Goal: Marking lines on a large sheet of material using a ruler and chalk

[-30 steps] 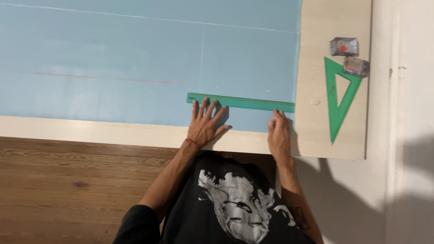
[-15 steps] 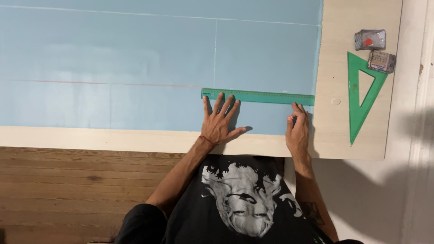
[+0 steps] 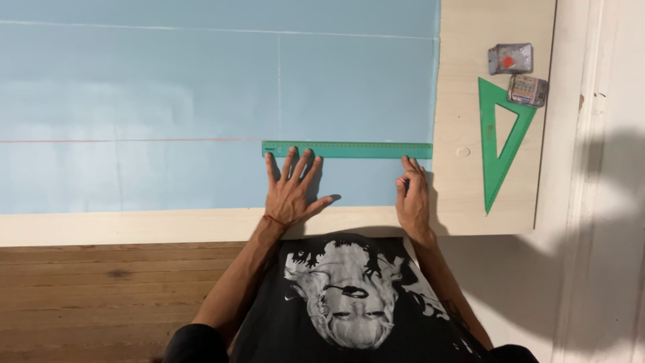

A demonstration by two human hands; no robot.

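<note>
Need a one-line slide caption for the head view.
Left hand spread and right hand steady a green ruler on light blue sheet.

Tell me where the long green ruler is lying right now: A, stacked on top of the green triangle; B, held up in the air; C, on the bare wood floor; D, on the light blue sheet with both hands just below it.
D: the long green ruler lies flat on the light blue sheet, with the left hand spread just below it and the right hand near its right end.

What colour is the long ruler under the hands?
Green ruler, clearest in the head view.
</note>
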